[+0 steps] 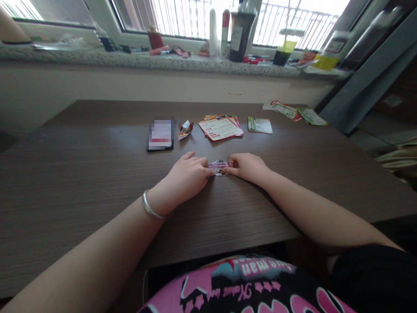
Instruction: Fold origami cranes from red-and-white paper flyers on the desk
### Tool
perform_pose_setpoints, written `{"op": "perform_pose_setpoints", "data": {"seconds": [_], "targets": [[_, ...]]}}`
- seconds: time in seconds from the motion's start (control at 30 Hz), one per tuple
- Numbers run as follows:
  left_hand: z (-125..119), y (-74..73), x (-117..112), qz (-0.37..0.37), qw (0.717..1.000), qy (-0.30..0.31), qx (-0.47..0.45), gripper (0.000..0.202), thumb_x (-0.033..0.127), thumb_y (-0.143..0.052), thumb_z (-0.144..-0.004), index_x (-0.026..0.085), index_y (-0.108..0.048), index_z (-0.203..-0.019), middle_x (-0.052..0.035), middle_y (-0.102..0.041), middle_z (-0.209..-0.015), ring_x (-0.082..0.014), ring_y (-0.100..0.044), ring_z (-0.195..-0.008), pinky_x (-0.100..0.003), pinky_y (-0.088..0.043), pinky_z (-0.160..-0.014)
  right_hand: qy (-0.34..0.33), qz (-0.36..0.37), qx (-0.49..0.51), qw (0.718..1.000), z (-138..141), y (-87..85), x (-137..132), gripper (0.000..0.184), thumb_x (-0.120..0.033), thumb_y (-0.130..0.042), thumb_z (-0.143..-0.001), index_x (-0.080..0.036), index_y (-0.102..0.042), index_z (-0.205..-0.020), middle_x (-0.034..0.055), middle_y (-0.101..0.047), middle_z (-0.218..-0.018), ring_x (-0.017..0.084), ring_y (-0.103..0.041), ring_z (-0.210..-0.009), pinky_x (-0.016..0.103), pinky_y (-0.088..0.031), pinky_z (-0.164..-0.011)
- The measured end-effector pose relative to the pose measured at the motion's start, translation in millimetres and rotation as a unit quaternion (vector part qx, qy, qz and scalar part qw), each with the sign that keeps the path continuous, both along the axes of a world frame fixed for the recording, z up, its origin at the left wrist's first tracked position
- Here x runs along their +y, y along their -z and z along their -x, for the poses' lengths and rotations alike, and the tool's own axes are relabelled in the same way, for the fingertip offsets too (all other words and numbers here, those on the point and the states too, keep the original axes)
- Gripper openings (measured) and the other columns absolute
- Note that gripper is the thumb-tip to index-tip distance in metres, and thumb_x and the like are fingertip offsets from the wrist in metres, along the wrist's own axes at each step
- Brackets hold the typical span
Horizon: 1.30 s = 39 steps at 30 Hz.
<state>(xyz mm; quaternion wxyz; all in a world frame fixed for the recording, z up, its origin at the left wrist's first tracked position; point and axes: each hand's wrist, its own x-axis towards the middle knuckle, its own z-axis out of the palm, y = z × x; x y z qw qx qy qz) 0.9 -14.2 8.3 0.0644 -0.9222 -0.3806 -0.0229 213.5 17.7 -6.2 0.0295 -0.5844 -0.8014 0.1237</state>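
Between my two hands, low over the brown table, is a small piece of folded paper (218, 165) with a pink and white printed pattern. My left hand (192, 174), with a silver bangle at the wrist, pinches its left end. The right end is gripped by the thumb and curled fingers of my right hand (246, 166). Part of the paper is hidden behind the fingers. Just beyond my left hand stands a folded paper shape (185, 129) in red, white and dark colours. A stack of printed cards (221, 128) lies past the paper I hold.
A phone-like device (160, 134) with a blurred screen lies left of the folded shape. Green and white cards (259, 125) lie to the right, with more leaflets (286, 111) at the far right edge. Bottles (241, 37) and small items crowd the stone windowsill (130, 61).
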Motion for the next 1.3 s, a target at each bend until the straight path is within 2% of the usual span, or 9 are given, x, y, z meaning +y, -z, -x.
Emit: {"op": "perform_pose_setpoints", "data": {"seconds": [0.4, 0.57, 0.63, 0.73, 0.87, 0.97, 1.03, 1.17, 1.3], "targets": [[4, 0.4, -3, -0.002, 1.0, 0.001, -0.004, 0.028, 0.016, -0.051, -0.084, 0.025, -0.075, -0.097, -0.0056, -0.067, -0.091, -0.0211, -0.062, -0.085, -0.036, -0.043, -0.078, -0.032, -0.024, 0.0, 0.999, -4, 2.7, -4, 0.034, -0.056, -0.056, -0.084, -0.023, -0.063, -0.078, 0.0006, -0.067, -0.076, 0.015, -0.053, -0.065, 0.026, -0.024, -0.052], [2, 4.3, -4, -0.017, 0.999, 0.025, -0.039, 0.025, 0.016, -0.052, -0.084, 0.02, -0.073, -0.096, -0.0071, -0.069, -0.103, -0.0232, -0.06, -0.1, -0.037, -0.043, -0.087, -0.096, -0.053, 0.056, 0.992, -6, 8.2, -3, 0.024, -0.045, -0.06, -0.085, -0.021, -0.064, -0.085, 0.0006, -0.065, -0.079, 0.014, -0.052, -0.069, 0.024, -0.03, -0.058], [1, 5.4, -3, -0.024, 0.998, 0.034, -0.04, 0.023, 0.016, -0.051, -0.084, 0.018, -0.072, -0.095, -0.0076, -0.07, -0.099, -0.0225, -0.062, -0.097, -0.038, -0.043, -0.088, -0.133, -0.072, 0.098, 0.984, -8, 11.8, 0, 0.02, -0.039, -0.062, -0.085, -0.02, -0.065, -0.092, 0.0013, -0.065, -0.082, 0.014, -0.054, -0.075, 0.024, -0.035, -0.065], [4, 6.3, 0, -0.022, 0.997, 0.054, -0.047, 0.023, 0.016, -0.05, -0.086, 0.019, -0.071, -0.094, -0.0073, -0.072, -0.096, -0.0211, -0.064, -0.094, -0.04, -0.042, -0.094, -0.149, -0.109, 0.155, 0.97, -13, 16.6, 6, 0.018, -0.029, -0.058, -0.087, -0.018, -0.068, -0.098, 0.0044, -0.067, -0.09, 0.016, -0.057, -0.085, 0.027, -0.04, -0.079], [14, 9.6, 7, 0.022, 0.993, 0.073, -0.089, 0.027, 0.016, -0.049, -0.088, 0.022, -0.071, -0.102, -0.0045, -0.073, -0.106, -0.0192, -0.064, -0.103, -0.046, -0.035, -0.108, -0.193, -0.115, 0.197, 0.954, -16, 16.4, 9, 0.02, -0.02, -0.054, -0.089, -0.021, -0.072, -0.096, 0.0049, -0.072, -0.102, 0.017, -0.061, -0.101, 0.034, -0.038, -0.095], [21, 14.2, 15, 0.064, 0.986, 0.082, -0.132, 0.026, 0.015, -0.049, -0.089, 0.024, -0.072, -0.099, -0.0019, -0.071, -0.114, -0.0211, -0.056, -0.122, -0.045, -0.038, -0.108, -0.226, -0.092, 0.197, 0.95, -13, 11.9, 5, 0.02, -0.02, -0.055, -0.088, -0.023, -0.073, -0.097, 0.0036, -0.074, -0.098, 0.016, -0.063, -0.096, 0.035, -0.039, -0.095], [24, 16.9, 19, 0.076, 0.982, 0.079, -0.152, 0.025, 0.016, -0.049, -0.089, 0.022, -0.072, -0.094, -0.0011, -0.07, -0.117, -0.0221, -0.05, -0.128, -0.042, -0.04, -0.107, -0.228, -0.084, 0.198, 0.95, -11, 9.3, 1, 0.02, -0.021, -0.055, -0.089, -0.022, -0.074, -0.096, 0.0042, -0.074, -0.092, 0.016, -0.063, -0.091, 0.034, -0.042, -0.091], [24, 18.5, 20, 0.054, 0.986, 0.066, -0.141, 0.023, 0.024, -0.051, -0.092, 0.025, -0.071, -0.1, -0.0014, -0.067, -0.122, -0.026, -0.05, -0.127, -0.051, -0.035, -0.108, -0.278, -0.072, 0.176, 0.941, -9, 8.3, -3, 0.017, -0.023, -0.059, -0.087, -0.022, -0.074, -0.095, 0.0051, -0.071, -0.088, 0.017, -0.062, -0.091, 0.033, -0.043, -0.088], [18, 17.4, 14, 0.031, 0.991, 0.037, -0.127, 0.025, 0.031, -0.052, -0.092, 0.026, -0.067, -0.111, -0.0031, -0.064, -0.128, -0.0276, -0.049, -0.128, -0.055, -0.03, -0.11, -0.314, -0.092, 0.175, 0.929, -12, 9.8, -1, 0.016, -0.023, -0.06, -0.085, -0.021, -0.073, -0.094, 0.0057, -0.07, -0.102, 0.018, -0.06, -0.099, 0.035, -0.043, -0.093]]}}
